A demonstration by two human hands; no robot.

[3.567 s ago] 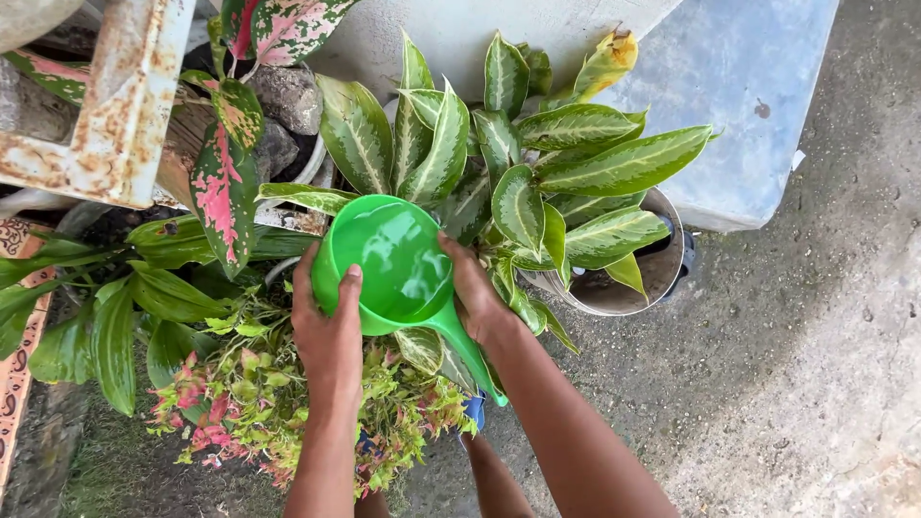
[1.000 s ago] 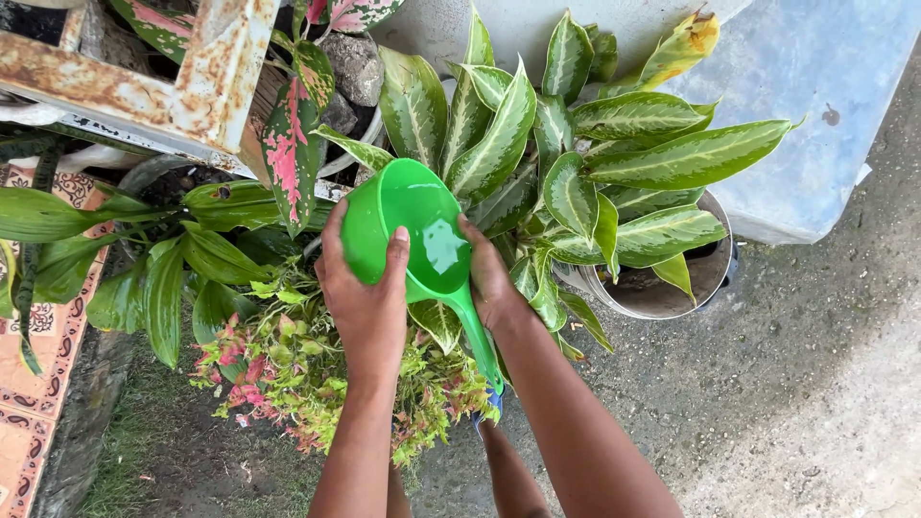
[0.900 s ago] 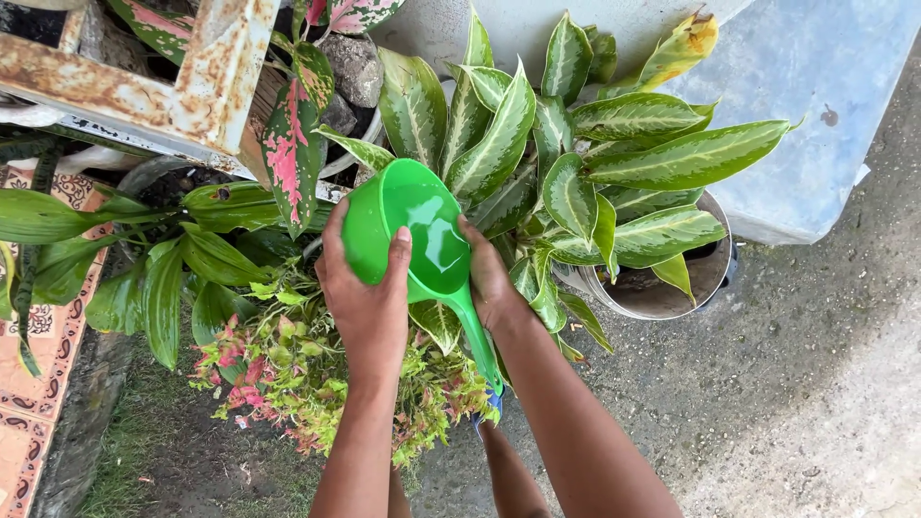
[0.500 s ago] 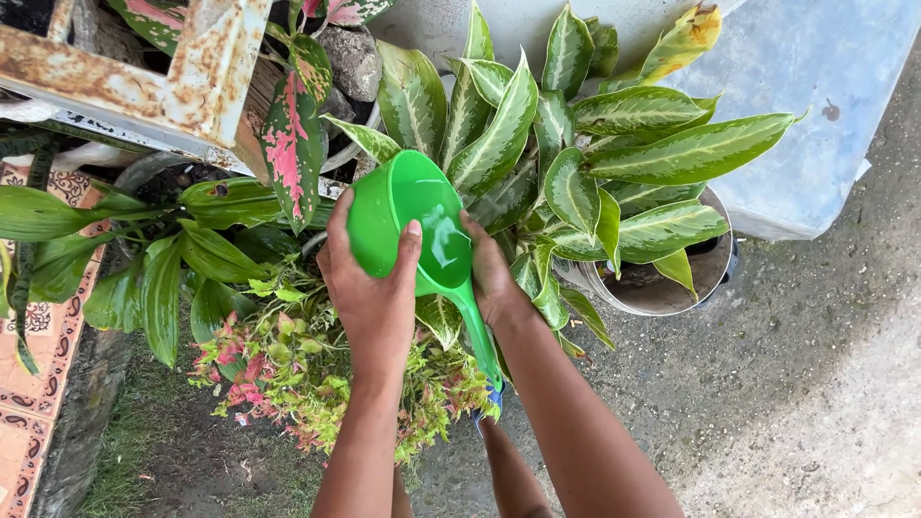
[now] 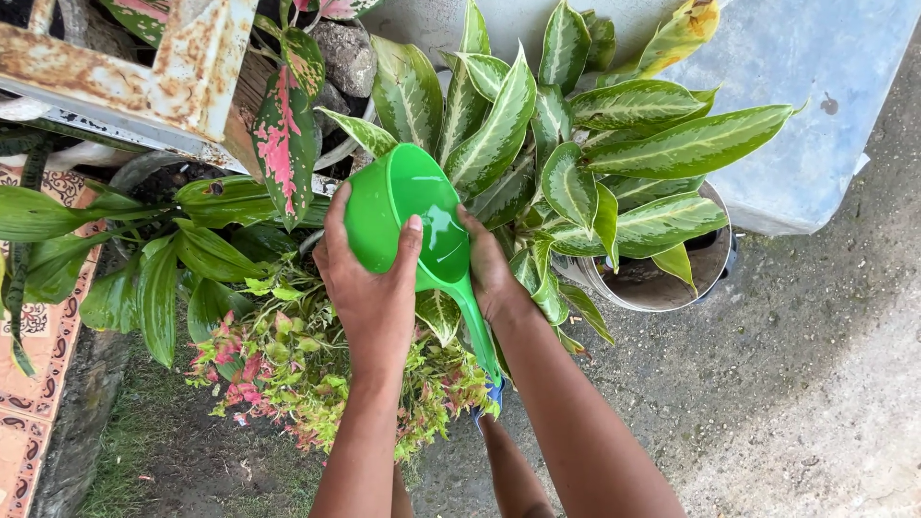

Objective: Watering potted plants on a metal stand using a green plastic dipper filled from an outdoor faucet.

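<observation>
Item: green plastic water dipper (image 5: 408,216), round bowl with a long tapering handle, centre of the frame. The bowl tilts toward the upper left, open side up; the handle runs down and to the right toward the lower centre.

Hands: left hand (image 5: 369,288) wrapped around the bowl's lower left side, thumb lying over the rim. Right hand (image 5: 491,273) pressed against the bowl's right side where the handle begins, fingers curled behind it. Both hands are clamped on the dipper, one on each side, with the bowl between them.

Surroundings:
- Potted plant with long, green and pale-striped leaves (image 5: 595,153), upper centre to right, in a round pale pot (image 5: 662,288) just right of the right hand.
- Low plant with small pink and lime leaves (image 5: 288,374), lower left of centre, beneath the left forearm.
- Leaf mottled pink and green (image 5: 283,144), upper left of the dipper.
- Broad plain green leaves (image 5: 163,278), left side.
- Rusted, white-painted metal frame (image 5: 125,67), upper left corner.
- Patterned orange tiles (image 5: 38,384), left edge.
- Grey concrete ground (image 5: 796,384), right and lower right.
- Pale blue slab (image 5: 815,105), upper right.
</observation>
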